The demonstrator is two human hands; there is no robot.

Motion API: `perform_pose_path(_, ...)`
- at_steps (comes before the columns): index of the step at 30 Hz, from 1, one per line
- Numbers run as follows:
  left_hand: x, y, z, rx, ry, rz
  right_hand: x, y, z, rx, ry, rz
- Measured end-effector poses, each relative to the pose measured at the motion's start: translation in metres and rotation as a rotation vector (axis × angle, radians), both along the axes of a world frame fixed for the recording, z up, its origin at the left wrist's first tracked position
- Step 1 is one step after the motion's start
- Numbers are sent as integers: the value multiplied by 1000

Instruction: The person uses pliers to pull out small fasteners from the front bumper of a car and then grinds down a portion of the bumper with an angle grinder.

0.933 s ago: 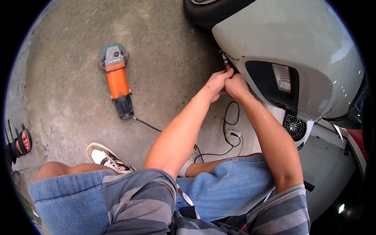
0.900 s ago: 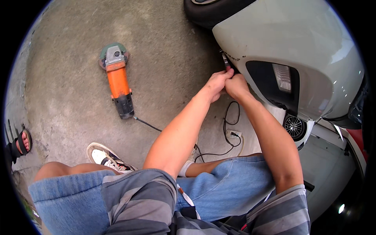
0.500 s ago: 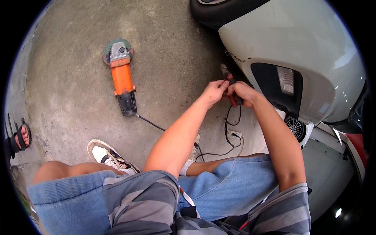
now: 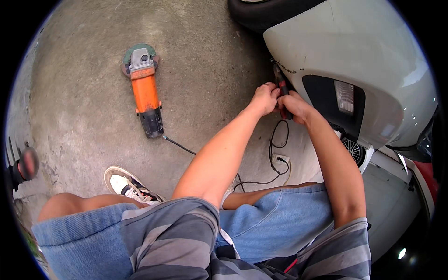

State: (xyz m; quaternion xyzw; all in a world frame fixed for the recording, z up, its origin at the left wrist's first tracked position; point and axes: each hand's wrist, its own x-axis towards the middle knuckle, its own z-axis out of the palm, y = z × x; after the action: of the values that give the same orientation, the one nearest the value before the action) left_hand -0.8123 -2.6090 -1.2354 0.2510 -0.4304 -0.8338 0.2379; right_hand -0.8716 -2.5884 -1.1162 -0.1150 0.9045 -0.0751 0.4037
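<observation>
My right hand (image 4: 295, 106) is closed around red-and-black pliers (image 4: 283, 84), whose jaws reach the scuffed, cracked lower edge (image 4: 287, 69) of a pale car bumper (image 4: 382, 51). My left hand (image 4: 265, 99) has its fingers curled against the same pliers on the left side. Below the cracked edge is a dark recess with a lamp (image 4: 344, 97). An orange angle grinder (image 4: 145, 91) lies on the concrete floor, left of my hands.
A black tyre (image 4: 261, 16) is at top centre. Black cord (image 4: 252, 182) runs over the floor to a white socket block (image 4: 279, 158). Another car's wheel (image 4: 353, 150) shows at right. Another person's sandalled foot (image 4: 27, 164), blurred, is at the left rim.
Half a second ago the pliers were lower, away from the bumper edge; they and both hands have risen toward it. The other person's foot has become blurred with movement.
</observation>
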Motion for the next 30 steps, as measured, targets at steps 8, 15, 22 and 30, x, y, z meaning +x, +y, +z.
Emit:
perform_pose_path(8,-27,11,-54,-65,-18,-37,12,-12,3,60,-54,-41)
perform_pose_path(15,-50,1,-47,-13,-15,-154,-20,2,-21,-35,52,91)
perform_pose_path(22,-29,-15,-21,527,275,-364,-28,10,-33,26,414,198)
perform_pose_path(30,-22,-12,1,579,336,-355,-15,9,-35,89,627,237)
